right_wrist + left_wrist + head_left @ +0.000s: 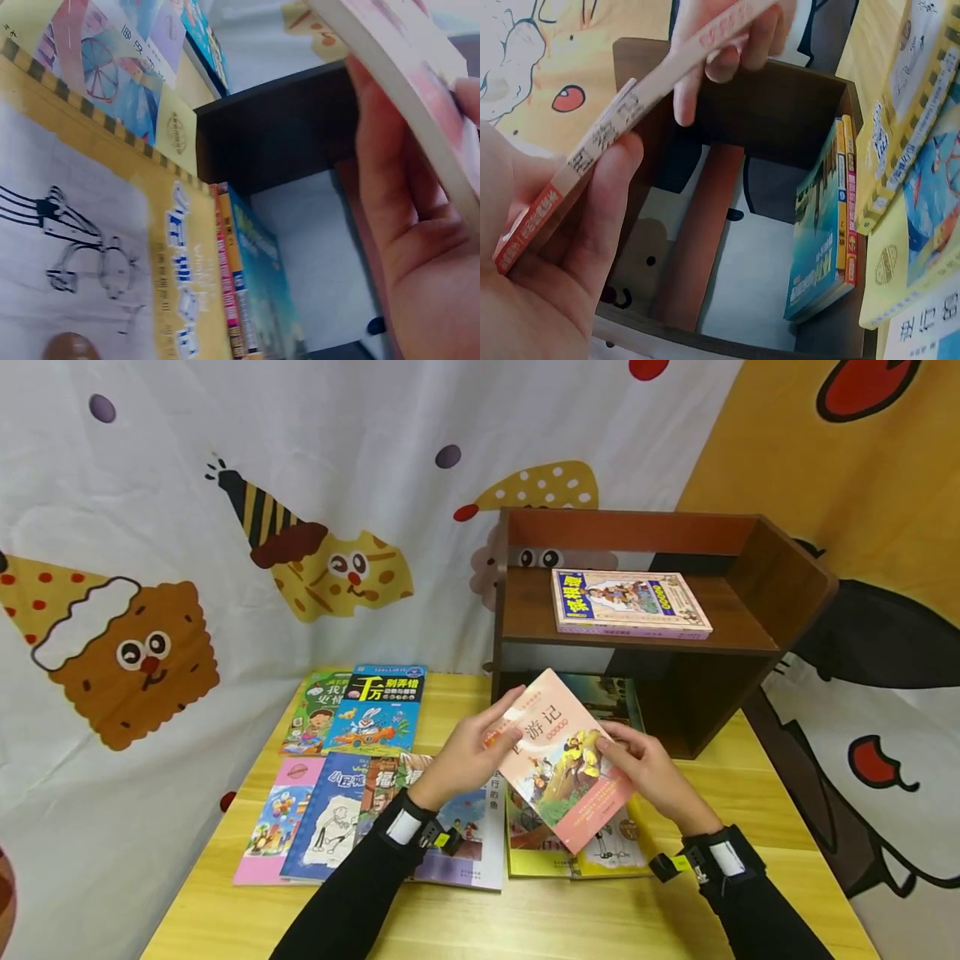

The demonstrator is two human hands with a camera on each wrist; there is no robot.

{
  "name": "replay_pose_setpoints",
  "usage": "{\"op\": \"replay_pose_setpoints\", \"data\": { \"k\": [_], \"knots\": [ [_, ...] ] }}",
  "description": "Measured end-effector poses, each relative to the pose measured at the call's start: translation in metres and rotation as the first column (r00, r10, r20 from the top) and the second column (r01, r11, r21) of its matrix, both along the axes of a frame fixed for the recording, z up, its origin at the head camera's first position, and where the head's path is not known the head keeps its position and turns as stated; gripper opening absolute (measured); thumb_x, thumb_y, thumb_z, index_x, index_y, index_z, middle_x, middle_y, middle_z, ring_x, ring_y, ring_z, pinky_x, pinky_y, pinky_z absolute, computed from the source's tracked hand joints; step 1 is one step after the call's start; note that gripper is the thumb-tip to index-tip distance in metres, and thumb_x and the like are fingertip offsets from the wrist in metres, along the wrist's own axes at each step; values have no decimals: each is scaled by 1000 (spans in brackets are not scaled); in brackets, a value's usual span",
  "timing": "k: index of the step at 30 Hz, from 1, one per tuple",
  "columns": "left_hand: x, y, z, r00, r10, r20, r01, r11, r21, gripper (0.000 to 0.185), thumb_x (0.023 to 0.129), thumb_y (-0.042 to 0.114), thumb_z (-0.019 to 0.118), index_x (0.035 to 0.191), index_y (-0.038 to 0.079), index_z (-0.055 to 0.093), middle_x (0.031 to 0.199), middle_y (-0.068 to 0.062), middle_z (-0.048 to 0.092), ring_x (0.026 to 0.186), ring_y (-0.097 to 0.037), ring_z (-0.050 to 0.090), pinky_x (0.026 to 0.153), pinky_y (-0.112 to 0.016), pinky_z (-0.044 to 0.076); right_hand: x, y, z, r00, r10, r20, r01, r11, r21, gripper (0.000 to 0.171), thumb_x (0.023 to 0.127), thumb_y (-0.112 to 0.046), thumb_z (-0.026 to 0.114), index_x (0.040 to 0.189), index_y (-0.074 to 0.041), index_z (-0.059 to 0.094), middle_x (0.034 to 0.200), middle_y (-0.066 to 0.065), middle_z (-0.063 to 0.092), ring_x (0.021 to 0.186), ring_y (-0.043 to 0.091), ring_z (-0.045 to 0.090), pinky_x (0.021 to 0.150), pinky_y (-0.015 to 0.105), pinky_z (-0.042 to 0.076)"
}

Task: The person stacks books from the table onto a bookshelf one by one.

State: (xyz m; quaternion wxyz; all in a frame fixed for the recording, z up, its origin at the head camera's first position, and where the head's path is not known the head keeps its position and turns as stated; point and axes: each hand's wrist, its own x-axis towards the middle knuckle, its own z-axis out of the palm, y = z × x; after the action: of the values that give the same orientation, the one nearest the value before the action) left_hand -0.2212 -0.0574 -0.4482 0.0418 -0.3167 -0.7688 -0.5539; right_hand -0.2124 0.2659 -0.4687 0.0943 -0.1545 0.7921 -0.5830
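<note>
**Pink storybook in both hands, shelf partly stocked**

Both hands hold one pink-covered storybook (pixel 564 758) in the air above the counter (pixel 525 918), just in front of the lower bay of the brown wooden shelf unit (pixel 780 585). Left hand (pixel 468 756) grips the book's left edge, fingers curled round it with the thumb on the cover; the left wrist view shows the spine resting across the fingers (pixel 604 187). Right hand (pixel 651 770) clamps the right edge, thumb on top and fingers underneath, the palm against the page block in the right wrist view. Book tilted, cover up, touching nothing but the hands.

Already shelved, judging by how things lie:
- one picture book (pixel 628 602) flat on the upper shelf board
- a small stack in the lower bay, a teal-covered book (pixel 817 232) on top of thinner yellow and red ones

Not yet shelved:
- yellow books (pixel 573 852) on the counter directly under the held book
- a row near the front edge: pink book (pixel 273 818), blue cartoon-sketch book (pixel 330 818), and others partly hidden by the left sleeve
- behind them a green book (pixel 315 710) and a blue rabbit-cover book (pixel 378 710)

Judgement: the sorting reads as early to midway. A few books sit in the shelf, and more than that lie on the counter. The held book is off the counter and close to the shelf, not yet inside either level
</note>
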Motion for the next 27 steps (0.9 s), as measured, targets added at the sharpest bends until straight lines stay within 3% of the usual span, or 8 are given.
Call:
{"op": "replay_pose_setpoints", "data": {
  "k": [3, 6, 9, 11, 15, 18, 21, 27],
  "knots": [
    [0, 4, 1, 1000, 24, -8, -24, 998, 51, 61, 109, 28, 55, 164, 34, 29, 165, 10, 39, 119, -8, 68, 94, -22, 58, 2, 1, -5, 992, -126, -10, 124, 987, -98, 52, 109, -34, 53, 158, -18, 44, 116, -5, 73, 91, 15, 75, 77, 31, 64],
    [1, 8, 8, 998, 58, 11, -59, 991, 122, 61, 109, 27, 55, 164, 35, 29, 165, 10, 40, 128, -13, 66, 87, -25, 62, 8, 0, -5, 970, -238, -45, 221, 947, -235, 57, 109, -29, 53, 162, -22, 34, 116, -7, 73, 93, 10, 74, 80, 26, 63],
    [5, 14, 18, 993, 119, 27, -122, 976, 182, 62, 109, 23, 55, 165, 31, 28, 165, 5, 41, 122, -20, 70, 74, -28, 64, 17, -4, -2, 947, -310, -90, 263, 903, -339, 65, 109, -23, 54, 166, -30, 23, 120, -4, 72, 94, 9, 74, 82, 24, 62],
    [8, 18, 25, 987, 155, 37, -159, 961, 228, 63, 108, 18, 55, 165, 26, 28, 165, 0, 42, 119, -25, 72, 69, -29, 64, 23, -9, 1, 938, -326, -119, 264, 892, -366, 71, 109, -20, 53, 166, -36, 13, 129, -2, 69, 99, 9, 74, 84, 24, 62],
    [11, 28, 30, 977, 212, 38, -213, 928, 307, 66, 107, 10, 55, 166, 17, 25, 164, -5, 43, 128, -25, 67, 84, -21, 61, 36, -22, 5, 936, -314, -158, 236, 895, -378, 76, 110, -18, 50, 166, -41, 5, 148, 0, 59, 106, 9, 74, 84, 25, 62],
    [10, 36, 26, 975, 217, 54, -221, 899, 379, 67, 108, 11, 54, 167, 17, 24, 167, -1, 39, 139, -19, 58, 102, -18, 53, 42, -31, 6, 949, -265, -170, 170, 886, -431, 73, 111, -16, 46, 167, -40, 4, 154, 7, 53, 92, 21, 77, 74, 33, 65],
    [9, 43, 18, 977, 201, 72, -212, 875, 436, 66, 109, 14, 53, 167, 20, 23, 168, 3, 38, 145, -17, 51, 110, -24, 49, 45, -35, 6, 952, -243, -185, 131, 871, -473, 68, 113, -17, 41, 167, -37, 5, 148, 14, 55, 73, 32, 72, 62, 39, 63],
    [10, 54, 10, 975, 209, 74, -219, 855, 469, 66, 109, 19, 52, 167, 21, 21, 166, 7, 40, 144, -15, 53, 108, -28, 50, 47, -33, 4, 937, -298, -183, 189, 872, -452, 63, 113, -22, 38, 167, -36, 7, 140, 10, 56, 65, 26, 67, 58, 36, 61]
  ]
}}
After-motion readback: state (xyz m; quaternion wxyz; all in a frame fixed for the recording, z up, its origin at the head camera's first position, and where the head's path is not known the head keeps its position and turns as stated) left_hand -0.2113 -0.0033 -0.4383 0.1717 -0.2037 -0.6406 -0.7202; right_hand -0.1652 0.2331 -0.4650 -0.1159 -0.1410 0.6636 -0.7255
